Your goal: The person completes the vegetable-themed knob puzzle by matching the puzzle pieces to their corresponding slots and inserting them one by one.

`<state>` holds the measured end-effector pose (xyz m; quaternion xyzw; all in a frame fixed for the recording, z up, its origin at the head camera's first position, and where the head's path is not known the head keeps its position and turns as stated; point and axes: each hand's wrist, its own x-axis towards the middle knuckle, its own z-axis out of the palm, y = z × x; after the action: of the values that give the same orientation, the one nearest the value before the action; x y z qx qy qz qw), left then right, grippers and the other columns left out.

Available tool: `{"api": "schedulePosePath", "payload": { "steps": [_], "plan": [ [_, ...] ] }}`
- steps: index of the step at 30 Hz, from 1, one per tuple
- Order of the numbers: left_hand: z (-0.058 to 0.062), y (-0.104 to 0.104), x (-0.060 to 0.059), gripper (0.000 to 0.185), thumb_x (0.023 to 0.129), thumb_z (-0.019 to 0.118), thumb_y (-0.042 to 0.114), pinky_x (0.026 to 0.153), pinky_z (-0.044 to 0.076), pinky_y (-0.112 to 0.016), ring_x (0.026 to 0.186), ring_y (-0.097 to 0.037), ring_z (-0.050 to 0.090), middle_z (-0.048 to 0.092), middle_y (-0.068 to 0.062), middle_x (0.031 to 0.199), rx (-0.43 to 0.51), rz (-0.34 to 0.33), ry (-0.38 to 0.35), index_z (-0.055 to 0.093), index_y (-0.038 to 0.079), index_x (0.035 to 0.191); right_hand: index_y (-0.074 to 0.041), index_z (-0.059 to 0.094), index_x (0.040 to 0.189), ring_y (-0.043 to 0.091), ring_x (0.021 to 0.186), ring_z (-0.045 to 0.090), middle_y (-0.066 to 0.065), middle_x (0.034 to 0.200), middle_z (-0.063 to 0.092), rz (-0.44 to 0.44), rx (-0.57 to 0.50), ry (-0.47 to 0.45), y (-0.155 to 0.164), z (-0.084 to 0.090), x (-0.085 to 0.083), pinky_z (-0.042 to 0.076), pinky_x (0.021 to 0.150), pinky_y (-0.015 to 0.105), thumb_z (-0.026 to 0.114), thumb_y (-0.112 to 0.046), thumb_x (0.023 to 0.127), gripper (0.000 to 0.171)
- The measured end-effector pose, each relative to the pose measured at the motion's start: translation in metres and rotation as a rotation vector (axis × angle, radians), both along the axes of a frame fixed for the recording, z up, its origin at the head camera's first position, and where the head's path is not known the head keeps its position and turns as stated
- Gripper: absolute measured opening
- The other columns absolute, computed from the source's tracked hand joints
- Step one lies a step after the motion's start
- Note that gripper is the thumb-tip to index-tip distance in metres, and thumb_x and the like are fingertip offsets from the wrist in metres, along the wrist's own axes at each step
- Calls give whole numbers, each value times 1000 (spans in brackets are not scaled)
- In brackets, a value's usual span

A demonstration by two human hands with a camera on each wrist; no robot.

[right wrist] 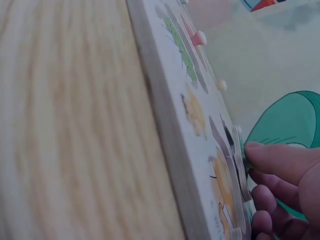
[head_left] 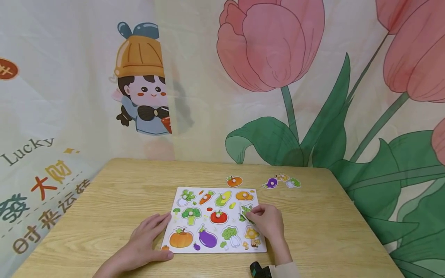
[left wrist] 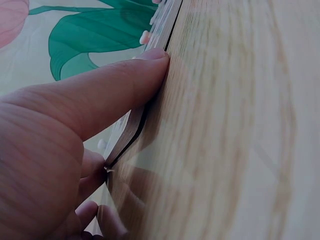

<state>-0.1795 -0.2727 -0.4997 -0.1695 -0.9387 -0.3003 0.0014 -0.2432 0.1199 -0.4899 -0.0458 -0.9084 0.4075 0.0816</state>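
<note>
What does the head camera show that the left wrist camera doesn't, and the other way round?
Only the head view shows the whole puzzle board with its vegetable pieces, the right hand pinching a green piece, and loose pieces lying farther back on the table. Only the left wrist view shows the board's thin edge up close, with a finger pressed against it. Both show the left hand at the board and the wood-grain tabletop.
</note>
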Motion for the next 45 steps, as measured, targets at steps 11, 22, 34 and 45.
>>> {"api": "schedulePosePath", "payload": {
  "steps": [11,22,34,45],
  "plan": [
    [1,-1,0,111,77,88,62,110,20,-80,153,-48,22,41,-17,165,1,-4,14,44,5,162,-16,78,83,14,65,57,-3,73,66,-111,-26,-17,-9,-6,-2,44,60,28,91,-32,84,21],
    [1,0,0,110,76,89,60,109,22,-81,152,-48,24,43,-17,164,-7,0,42,45,6,161,-18,79,84,15,62,54,-4,71,63,-147,-16,-10,-14,-6,-2,40,58,29,91,-34,84,20],
    [2,1,0,110,75,90,58,109,24,-80,151,-48,25,44,-16,164,-17,2,52,46,6,161,-20,81,86,15,64,53,-5,71,62,-157,-24,3,-16,-8,-3,38,59,29,91,-35,84,17],
    [-1,1,-1,109,75,90,57,109,25,-79,150,-48,26,46,-16,163,-19,-1,73,47,6,160,-21,81,84,16,64,53,-5,71,61,-212,-34,-12,-20,-9,-5,37,58,30,92,-38,82,21]
  ]
}}
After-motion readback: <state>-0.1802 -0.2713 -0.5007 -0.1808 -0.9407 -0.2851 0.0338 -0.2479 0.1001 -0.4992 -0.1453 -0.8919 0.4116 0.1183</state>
